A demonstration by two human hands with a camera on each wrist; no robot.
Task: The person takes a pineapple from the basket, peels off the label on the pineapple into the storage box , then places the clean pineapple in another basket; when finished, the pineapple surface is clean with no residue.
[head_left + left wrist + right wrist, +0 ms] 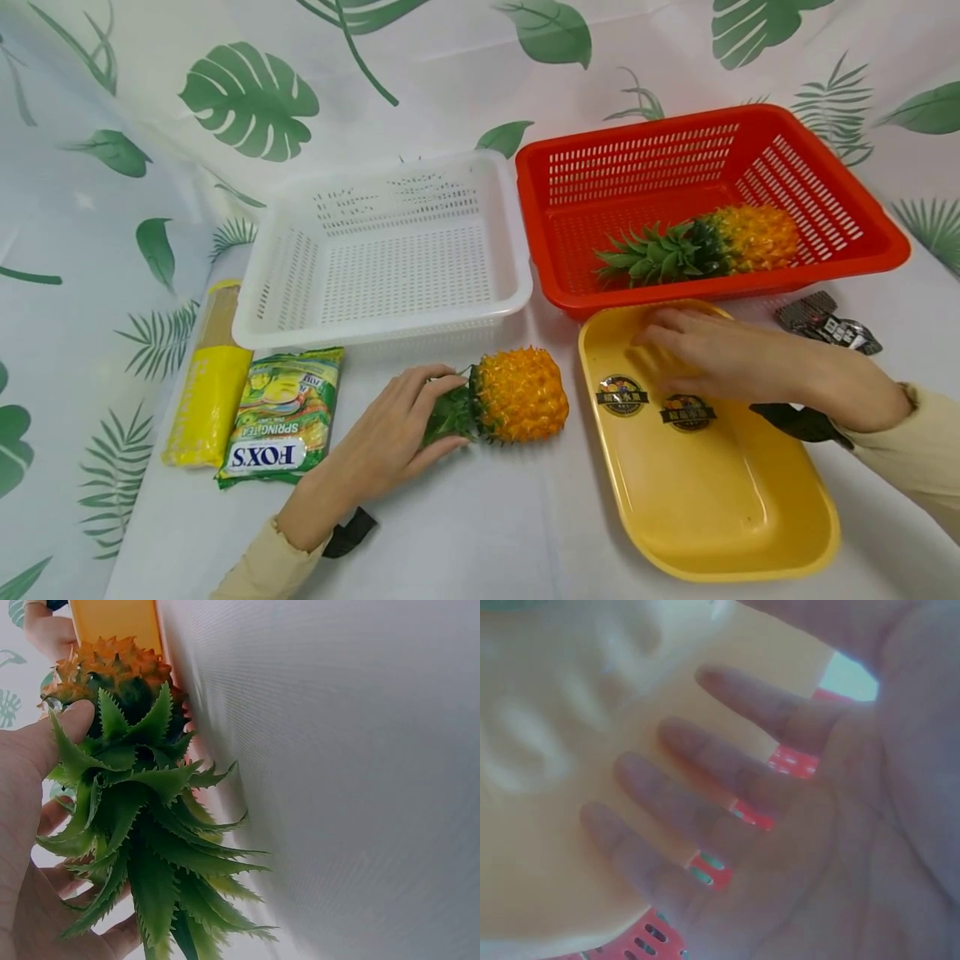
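Observation:
In the head view, a pineapple [522,395] lies on the table in front of the white basket. My left hand [401,425] holds it by its green crown. The left wrist view shows the thumb at the base of the leaves [142,802] and the other fingers round the far side. My right hand [705,354] reaches into a yellow basin [705,483], over its far end. Its fingers [682,787] are extended and spread in the right wrist view, with nothing between them. A second pineapple [753,239] lies in the red basket, leaves to the left.
A white basket [382,325] stands at the back, beside the red basket [645,296]. At the left lie a green FOX'S bag [281,417] and a yellow packet [210,392]. A small dark packet [828,323] lies right of the basin. Leaf-print cloth hangs behind.

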